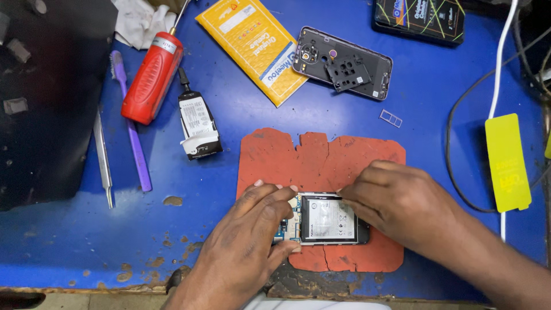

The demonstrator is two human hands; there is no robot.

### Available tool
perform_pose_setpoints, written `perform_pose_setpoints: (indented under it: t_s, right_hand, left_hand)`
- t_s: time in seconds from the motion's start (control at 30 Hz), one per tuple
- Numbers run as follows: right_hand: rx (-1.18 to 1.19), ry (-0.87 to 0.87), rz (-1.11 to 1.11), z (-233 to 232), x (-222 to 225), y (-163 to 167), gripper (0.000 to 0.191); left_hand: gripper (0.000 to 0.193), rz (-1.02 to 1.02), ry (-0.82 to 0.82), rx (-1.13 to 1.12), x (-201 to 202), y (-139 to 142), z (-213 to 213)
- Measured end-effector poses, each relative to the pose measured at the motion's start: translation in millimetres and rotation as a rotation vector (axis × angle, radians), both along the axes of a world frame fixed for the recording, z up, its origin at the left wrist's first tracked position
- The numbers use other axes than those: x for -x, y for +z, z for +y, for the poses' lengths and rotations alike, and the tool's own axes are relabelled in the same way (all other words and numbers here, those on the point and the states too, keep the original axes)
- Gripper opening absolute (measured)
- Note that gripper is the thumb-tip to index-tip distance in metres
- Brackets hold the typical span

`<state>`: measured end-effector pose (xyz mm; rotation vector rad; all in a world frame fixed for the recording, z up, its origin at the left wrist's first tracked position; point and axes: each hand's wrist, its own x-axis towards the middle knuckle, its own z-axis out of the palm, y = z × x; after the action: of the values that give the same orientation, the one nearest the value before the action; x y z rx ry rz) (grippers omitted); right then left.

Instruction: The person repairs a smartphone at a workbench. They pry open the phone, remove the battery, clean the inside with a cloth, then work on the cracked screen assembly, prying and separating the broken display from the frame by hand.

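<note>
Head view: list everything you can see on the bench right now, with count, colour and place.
opened phone: 1, silver battery showing, on the mat under both hands
work mat: 1, red-orange, cracked, centre front
bench top: 1, blue, worn at front edge
back cover: 1, dark grey, top centre
packet: 1, yellow, top centre-left
screwdriver: 1, red handle, upper left
brush: 1, purple, left
tweezers: 1, metal, left of brush
glue tube: 1, black and white, left of mat
card tray: 1, small, right of cover
yellow tag: 1, right edge
cables: black and white, right
left hand: on phone's left end
right hand: fingertips on phone's top edge
</note>
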<state>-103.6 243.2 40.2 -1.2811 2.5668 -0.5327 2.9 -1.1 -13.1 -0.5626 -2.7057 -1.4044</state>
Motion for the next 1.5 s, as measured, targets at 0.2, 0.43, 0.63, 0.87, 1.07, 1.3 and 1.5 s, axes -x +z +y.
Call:
perform_pose_setpoints:
  t_s: [0.2, 0.43, 0.63, 0.87, 1.07, 1.3, 1.5]
  right_hand:
    - [0.033, -0.045, 0.004, 4, -4, -6, 0.015]
    - [-0.06, -0.159, -0.295, -9, 14, 5, 0.02]
    - [-0.12, -0.223, -0.44, -7, 21, 2, 0.021]
    - [0.054, 0.019, 0.092, -1, -5, -7, 0.018]
    - [0.077, -0.018, -0.003, -7, -6, -13, 0.018]
    - [0.061, -0.125, -0.254, -17, 6, -5, 0.016]
    - [-0.035, -0.182, -0.38, -19, 16, -4, 0.019]
  left_hand:
    - [0.055, -0.077, 0.016, 0.003, 0, 2, 2]
    - [0.054, -0.024, 0.015, -0.017, -1, 2, 1]
    - [0.056, -0.01, 0.014, -0.019, -1, 1, 2]
    - [0.052, -0.009, 0.004, -0.035, -1, 0, -1]
    - [0.052, -0.018, 0.006, -0.025, -1, 3, -1]
    - [0.052, -0.03, 0.01, -0.047, -1, 4, -2]
    - [0.052, -0.006, 0.012, -0.032, 0, 7, -2]
